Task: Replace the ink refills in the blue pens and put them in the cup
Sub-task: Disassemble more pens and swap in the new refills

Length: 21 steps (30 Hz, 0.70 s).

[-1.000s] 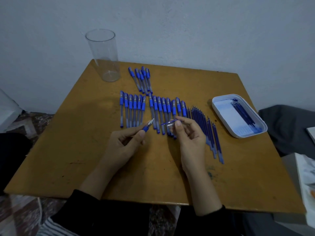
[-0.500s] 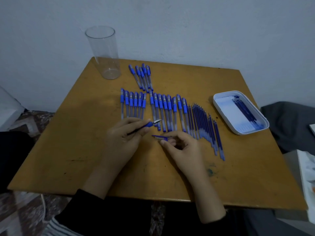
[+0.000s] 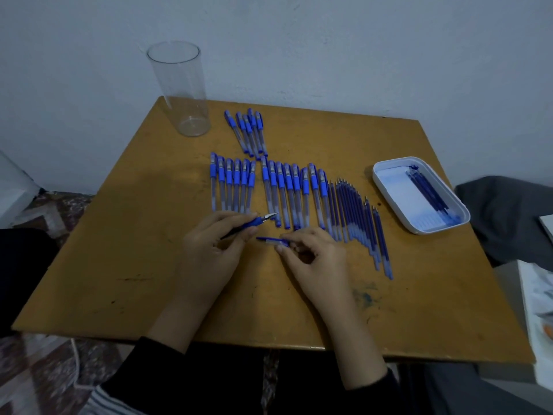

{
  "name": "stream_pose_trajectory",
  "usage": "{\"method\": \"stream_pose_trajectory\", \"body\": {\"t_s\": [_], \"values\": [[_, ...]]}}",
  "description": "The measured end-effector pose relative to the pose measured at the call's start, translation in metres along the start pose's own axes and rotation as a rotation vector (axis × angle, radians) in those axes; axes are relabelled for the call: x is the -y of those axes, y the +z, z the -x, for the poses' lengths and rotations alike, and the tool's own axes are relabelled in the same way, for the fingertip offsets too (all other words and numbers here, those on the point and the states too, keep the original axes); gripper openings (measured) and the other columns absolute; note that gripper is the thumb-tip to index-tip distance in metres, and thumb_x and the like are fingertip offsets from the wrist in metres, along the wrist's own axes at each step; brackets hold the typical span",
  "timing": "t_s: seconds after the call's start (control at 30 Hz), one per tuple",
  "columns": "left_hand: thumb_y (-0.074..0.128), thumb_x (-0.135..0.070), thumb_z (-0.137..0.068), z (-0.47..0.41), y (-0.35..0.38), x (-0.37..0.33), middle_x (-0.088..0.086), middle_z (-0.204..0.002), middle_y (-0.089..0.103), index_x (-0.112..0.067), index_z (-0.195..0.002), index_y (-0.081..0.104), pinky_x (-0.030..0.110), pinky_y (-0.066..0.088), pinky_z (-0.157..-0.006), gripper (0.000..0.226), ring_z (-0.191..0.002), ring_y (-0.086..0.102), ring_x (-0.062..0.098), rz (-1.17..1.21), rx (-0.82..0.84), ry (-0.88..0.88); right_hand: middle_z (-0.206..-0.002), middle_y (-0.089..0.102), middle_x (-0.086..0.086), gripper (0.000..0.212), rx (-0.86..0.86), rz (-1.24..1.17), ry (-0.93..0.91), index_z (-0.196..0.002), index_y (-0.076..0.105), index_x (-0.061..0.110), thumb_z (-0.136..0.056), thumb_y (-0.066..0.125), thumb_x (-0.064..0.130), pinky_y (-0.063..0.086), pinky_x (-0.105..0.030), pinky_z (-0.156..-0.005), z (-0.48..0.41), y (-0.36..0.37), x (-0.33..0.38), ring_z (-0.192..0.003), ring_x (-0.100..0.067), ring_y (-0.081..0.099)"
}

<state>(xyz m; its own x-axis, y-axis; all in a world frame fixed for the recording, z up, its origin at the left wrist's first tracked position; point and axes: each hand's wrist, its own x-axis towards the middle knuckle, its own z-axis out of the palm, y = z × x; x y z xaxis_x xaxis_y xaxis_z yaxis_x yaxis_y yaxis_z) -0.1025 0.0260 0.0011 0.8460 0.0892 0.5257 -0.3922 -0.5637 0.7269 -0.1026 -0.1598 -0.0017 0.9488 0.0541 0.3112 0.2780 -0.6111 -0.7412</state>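
Plenty of bare table [image 3: 119, 250] on the near and left sides. The clear cup [image 3: 179, 88] sits at the far-left corner, and the white tray [image 3: 377, 182] is close to the right edge. A second ago the right hand [image 3: 314, 259] was up over the pen row [image 3: 287, 190]. Now it's pulled back toward the near side, and it's barely moved in the last half second. It's pinching a clear barrel [image 3: 273, 241] with a blue end, pointing left. The left hand [image 3: 209, 253] grips the pen front [image 3: 254, 222], which has a dark refill, a blue grip and a metal tip aimed right. The two pieces are just apart, in front of the row. Loose refills [image 3: 356, 217] fan out to the right.
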Motion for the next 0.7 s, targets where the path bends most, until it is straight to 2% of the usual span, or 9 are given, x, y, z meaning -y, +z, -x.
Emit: {"method": "stream_pose_trajectory", "body": {"t_s": [0.13, 0.23, 0.37, 0.47, 0.6, 0.7], "values": [[0.077, -0.012, -0.087, 0.0007, 0.0006, -0.0003, -0.006, -0.103, 0.071, -0.013, -0.112, 0.077, 0.023, 0.055, -0.085, 0.025, -0.097, 0.066, 0.006, -0.023, 0.048, 0.038, -0.095, 0.065, 0.013, 0.022, -0.026, -0.16, 0.064, -0.107, 0.072, 0.022, -0.087, 0.074, 0.014, 0.045, -0.005, -0.079, 0.0007, -0.0067, 0.0013, -0.093, 0.003, 0.059], [0.077, -0.013, -0.087, 0.0015, 0.0005, 0.0003, -0.006, -0.103, 0.071, -0.013, -0.111, 0.077, 0.022, 0.054, -0.085, 0.025, -0.097, 0.066, 0.004, -0.019, 0.086, 0.062, -0.098, 0.067, 0.017, 0.02, -0.087, -0.277, 0.082, -0.107, 0.069, 0.028, -0.092, 0.067, 0.015, 0.047, -0.008, -0.081, 0.0013, -0.0106, 0.0045, -0.096, 0.004, 0.061], [0.074, -0.021, -0.089, 0.0035, 0.0018, 0.0008, -0.005, -0.103, 0.071, -0.014, -0.112, 0.077, 0.026, 0.056, -0.079, 0.024, -0.093, 0.066, 0.006, -0.07, 0.135, 0.145, -0.1, 0.071, 0.01, 0.02, -0.043, -0.36, 0.067, -0.11, 0.071, 0.02, -0.091, 0.068, 0.018, 0.051, -0.014, -0.081, 0.0014, -0.0082, 0.0062, -0.095, -0.003, 0.066], [0.072, -0.021, -0.092, 0.0045, 0.0022, 0.0032, -0.004, -0.102, 0.069, -0.011, -0.112, 0.077, 0.026, 0.056, -0.078, 0.023, -0.093, 0.065, 0.008, -0.035, 0.161, 0.186, -0.093, 0.071, 0.012, 0.016, -0.011, -0.325, 0.045, -0.104, 0.073, 0.02, -0.09, 0.068, 0.023, 0.052, -0.015, -0.078, 0.001, -0.0061, 0.0045, -0.09, -0.004, 0.066], [0.072, -0.016, -0.09, 0.0056, 0.0034, 0.0036, -0.004, -0.096, 0.068, -0.009, -0.112, 0.076, 0.018, 0.052, -0.077, 0.023, -0.088, 0.063, 0.004, 0.002, 0.181, 0.216, -0.082, 0.071, 0.002, 0.009, 0.016, -0.402, -0.025, -0.096, 0.073, 0.01, -0.093, 0.065, 0.012, 0.058, -0.033, -0.073, 0.0024, -0.0077, 0.0, -0.079, -0.016, 0.068], [0.069, -0.015, -0.091, 0.006, 0.0039, 0.0025, -0.005, -0.095, 0.068, -0.008, -0.11, 0.076, 0.017, 0.051, -0.076, 0.022, -0.085, 0.064, 0.004, 0.016, 0.165, 0.211, -0.09, 0.072, 0.001, 0.013, 0.033, -0.447, -0.058, -0.102, 0.071, 0.011, -0.093, 0.065, 0.005, 0.059, -0.036, -0.077, 0.004, -0.008, 0.0006, -0.085, -0.017, 0.07]]}}
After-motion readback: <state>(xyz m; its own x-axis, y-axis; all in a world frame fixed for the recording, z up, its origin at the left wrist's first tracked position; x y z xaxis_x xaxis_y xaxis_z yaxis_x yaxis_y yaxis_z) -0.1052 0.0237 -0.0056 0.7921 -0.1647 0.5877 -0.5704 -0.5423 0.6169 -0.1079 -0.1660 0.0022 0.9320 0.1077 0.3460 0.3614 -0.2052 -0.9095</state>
